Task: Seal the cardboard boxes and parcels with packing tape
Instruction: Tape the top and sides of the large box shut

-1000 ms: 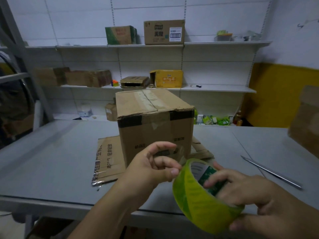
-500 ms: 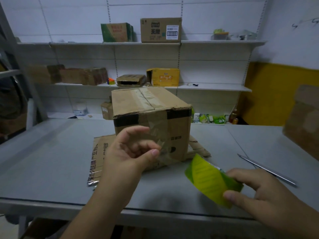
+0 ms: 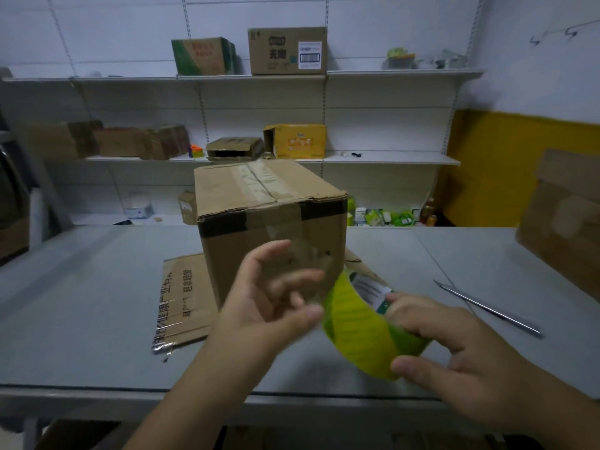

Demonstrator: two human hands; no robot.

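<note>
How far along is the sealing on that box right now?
Done: the cardboard box has its top seam taped. In hand: the right hand holds the tape roll while the left hand pulls out a clear strip. Left: sticking that strip down.

Single view, head-worn wide-angle camera. Position: standing at the near edge of the grey worktop [image 3: 81, 303]. Facing: forward and slightly down, across the worktop toward wall shelves [image 3: 389, 159]. Nearest content: both hands at the lower frame, close to the lens. Mid-distance: cardboard box [image 3: 269, 222], centred. Edges show lens curvature. No second view.
</note>
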